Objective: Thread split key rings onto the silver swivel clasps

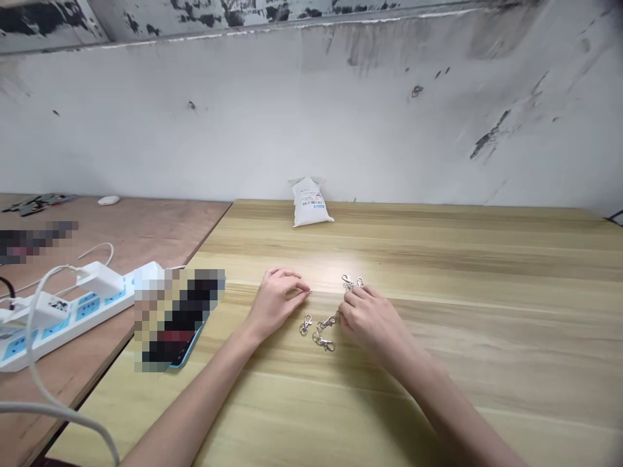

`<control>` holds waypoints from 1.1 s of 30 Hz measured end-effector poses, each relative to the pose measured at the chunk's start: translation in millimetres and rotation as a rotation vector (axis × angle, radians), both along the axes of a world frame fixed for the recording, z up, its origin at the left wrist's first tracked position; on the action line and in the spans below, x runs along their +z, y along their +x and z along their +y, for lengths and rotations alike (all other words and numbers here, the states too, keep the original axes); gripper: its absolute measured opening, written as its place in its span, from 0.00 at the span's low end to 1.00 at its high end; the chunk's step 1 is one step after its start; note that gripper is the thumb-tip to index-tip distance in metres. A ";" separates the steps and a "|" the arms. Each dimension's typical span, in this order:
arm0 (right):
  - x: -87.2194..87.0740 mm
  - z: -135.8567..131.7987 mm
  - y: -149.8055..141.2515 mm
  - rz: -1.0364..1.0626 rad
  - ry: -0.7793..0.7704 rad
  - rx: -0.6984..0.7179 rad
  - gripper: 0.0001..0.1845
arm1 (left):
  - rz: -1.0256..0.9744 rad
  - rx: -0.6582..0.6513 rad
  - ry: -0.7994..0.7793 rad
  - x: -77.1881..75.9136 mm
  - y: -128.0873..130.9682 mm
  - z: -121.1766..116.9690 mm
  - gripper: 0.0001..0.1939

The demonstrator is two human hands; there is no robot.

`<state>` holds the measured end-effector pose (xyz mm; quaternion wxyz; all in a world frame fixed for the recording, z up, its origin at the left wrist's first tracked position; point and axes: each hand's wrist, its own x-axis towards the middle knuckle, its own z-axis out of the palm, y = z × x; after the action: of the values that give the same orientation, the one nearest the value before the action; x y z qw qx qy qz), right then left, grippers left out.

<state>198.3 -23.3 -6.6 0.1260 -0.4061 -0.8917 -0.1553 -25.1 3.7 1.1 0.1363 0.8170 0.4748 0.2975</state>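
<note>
At 9 o'clock, left hand (280,299) pinches a tiny bit (311,292) | at 3, right hand (365,314) curls, can't tell its hold | between: metal clips (327,322) on counter (462,272), likely for easy reach | 12: white bag (310,206), maybe out of the way

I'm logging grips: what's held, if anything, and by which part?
Left hand pinches a tiny piece, part unclear; whether the right hand holds anything can't be told.
</note>
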 end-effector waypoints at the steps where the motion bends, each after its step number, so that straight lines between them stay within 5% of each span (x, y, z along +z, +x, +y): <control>1: -0.7 0.2 -1.1 0.010 0.011 -0.005 0.13 | 0.003 -0.008 -0.006 1.4 0.6 -0.6 0.04; 7: -1.1 2.5 1.0 0.301 -0.075 -0.058 0.11 | -0.015 -0.022 -0.038 6.1 3.4 -3.9 0.03; 17: 2.7 -2.5 -1.9 0.988 -0.537 0.010 0.05 | -0.082 -0.041 -0.074 5.6 5.3 -6.7 0.03; 22: 0.9 0.1 -2.4 1.077 -0.557 -0.031 0.07 | -0.095 -0.186 -0.034 10.3 8.4 -8.7 0.04; 33: 0.2 0.4 -2.6 1.125 -0.680 -0.094 0.11 | -0.147 -0.148 -0.050 15.1 9.4 -12.7 0.02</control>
<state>195.7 -22.8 -6.4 0.4306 -0.4812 -0.6703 0.3657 -15.7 -9.0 16.3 0.2127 0.8223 0.4090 0.3336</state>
